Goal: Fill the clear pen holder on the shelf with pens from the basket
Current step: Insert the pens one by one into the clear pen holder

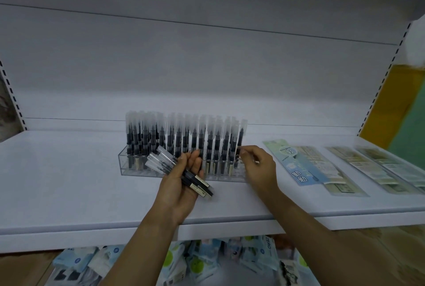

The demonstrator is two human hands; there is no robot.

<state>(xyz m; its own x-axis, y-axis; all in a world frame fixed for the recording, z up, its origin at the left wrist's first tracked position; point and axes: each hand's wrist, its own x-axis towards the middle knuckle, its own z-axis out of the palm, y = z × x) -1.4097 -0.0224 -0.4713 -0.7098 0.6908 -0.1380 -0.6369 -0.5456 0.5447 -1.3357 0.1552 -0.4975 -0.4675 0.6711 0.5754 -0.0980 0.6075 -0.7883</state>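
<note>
Taking stock at a white shelf [69, 182], we are listing as follows.

Item one: a clear pen holder [125, 163] is standing near the middle of the shelf, long side toward us. It is carrying rows of upright black pens [184, 138] with frosted caps.

Item two: our left hand [181, 186], palm up just in front of the holder, is gripping a loose bundle of pens [161, 160], caps pointing up and left.

Item three: our right hand [259, 163], at the holder's right end, is pinching the lower barrel of the end pen [241, 136]. That pen is leaning slightly right, and our fingers are hiding its foot.

Item four: flat printed packets [303, 166] are lying on the shelf to the right, apart from the holder.

Item five: bagged goods [207, 260] are sitting on the level below.
</note>
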